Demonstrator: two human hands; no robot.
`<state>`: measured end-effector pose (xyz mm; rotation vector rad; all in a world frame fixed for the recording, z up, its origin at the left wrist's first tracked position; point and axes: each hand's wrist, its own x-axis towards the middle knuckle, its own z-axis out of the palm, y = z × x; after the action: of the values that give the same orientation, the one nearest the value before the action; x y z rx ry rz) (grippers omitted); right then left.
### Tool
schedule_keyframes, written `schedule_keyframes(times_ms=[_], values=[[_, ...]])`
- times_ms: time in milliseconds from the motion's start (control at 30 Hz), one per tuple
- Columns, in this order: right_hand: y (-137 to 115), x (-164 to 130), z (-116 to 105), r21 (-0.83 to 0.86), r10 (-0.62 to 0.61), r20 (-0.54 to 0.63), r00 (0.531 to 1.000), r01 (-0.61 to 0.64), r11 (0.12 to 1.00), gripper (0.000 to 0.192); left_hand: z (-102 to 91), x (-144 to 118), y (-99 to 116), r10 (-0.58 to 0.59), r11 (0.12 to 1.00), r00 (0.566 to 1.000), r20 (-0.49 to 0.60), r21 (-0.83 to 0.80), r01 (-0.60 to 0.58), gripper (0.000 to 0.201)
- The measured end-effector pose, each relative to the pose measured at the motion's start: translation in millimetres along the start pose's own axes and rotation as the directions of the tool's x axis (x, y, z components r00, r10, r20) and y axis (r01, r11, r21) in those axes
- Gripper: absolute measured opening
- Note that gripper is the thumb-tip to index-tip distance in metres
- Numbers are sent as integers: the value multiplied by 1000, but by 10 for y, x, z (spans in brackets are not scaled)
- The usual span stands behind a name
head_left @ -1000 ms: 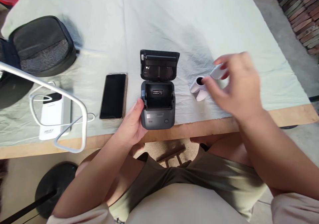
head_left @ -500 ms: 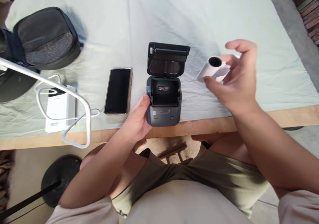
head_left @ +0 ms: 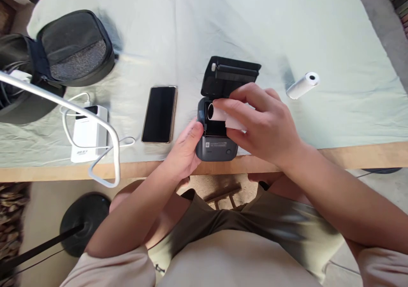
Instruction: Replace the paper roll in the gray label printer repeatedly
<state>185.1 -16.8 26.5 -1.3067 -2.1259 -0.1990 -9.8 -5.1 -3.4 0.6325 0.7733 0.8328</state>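
Observation:
A small dark grey printer [head_left: 216, 149] sits at the table's near edge with its lid [head_left: 234, 72] standing open. My left hand [head_left: 185, 151] grips the printer's left side. My right hand [head_left: 264, 125] holds a white paper roll [head_left: 219, 113] over the printer's open bay, the roll lying sideways with its hollow core facing left. A second white paper roll [head_left: 302, 85] lies on the cloth to the right, apart from both hands.
A black phone [head_left: 159, 113] lies face up left of the printer. Farther left are a white power bank [head_left: 87, 136] with a white cable, a white bent tube [head_left: 95, 125] and a black pouch [head_left: 75, 46]. A pale green cloth [head_left: 334, 32] covers the wooden table.
My right hand has carried one paper roll from the right of the table leftward to the printer's open bay. A second roll stays on the cloth. My left hand keeps hold of the printer.

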Motion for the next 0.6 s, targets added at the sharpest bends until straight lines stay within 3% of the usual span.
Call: schedule_keyframes(times_ms=[133,267,467,600], values=[[6,-27,66,-29,27,5,1000,-26,999,42,13,0,-6,9,1000,1000,-7,2,-9,58],[32,-45,46,0,-36,-94,995,37,999,8,23,27,-3,-14,999,999,-46,-36,12,52],[-48,-122,68,50,-173,-123,977,181,982,16,17,41,29,-41,997,998,-55,-67,37,47],[-88,-188,67,152,-148,-120,982,166,974,23,9,29,54,-29,999,999,-42,-47,27,53]])
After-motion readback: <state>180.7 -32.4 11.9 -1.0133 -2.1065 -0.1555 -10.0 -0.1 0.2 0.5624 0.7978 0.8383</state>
